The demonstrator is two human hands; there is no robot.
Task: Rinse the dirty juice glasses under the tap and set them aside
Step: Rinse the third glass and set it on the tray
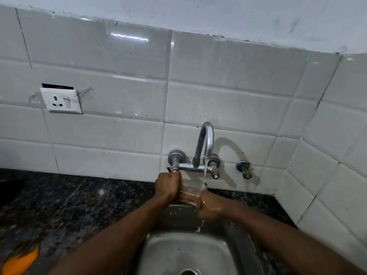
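From the head camera, a clear juice glass (pixel 192 189) is held in the air above the far rim of a steel sink (pixel 224 253), just in front of the wall-mounted tap (pixel 205 139) and below its curved spout. The left hand (pixel 167 187) grips the glass from its left side, its fingers (pixel 175 180) curled tight around the wall of the glass, close under the tap's left handle (pixel 174 160). The right hand (pixel 210 207) grips it from the near right, lower down, its fingers clamped on the bottom part of the glass; how each finger lies there cannot be told through the wet glass. A stream of water (pixel 205 171) falls from the spout, strikes the right edge of the glass and the right hand, and runs off into the sink below, where the drain (pixel 187 272) shows at the near edge of the picture. Both forearms reach in from the near side over the basin. The dark speckled desk (pixel 59 205) lies to the left of the sink, with an orange object (pixel 19 261), blurred, at its near left corner. On the white tiled wall (pixel 119 132) sits a white socket (pixel 61 100) at far left, and a small blue-capped valve (pixel 243 169) right of the tap.
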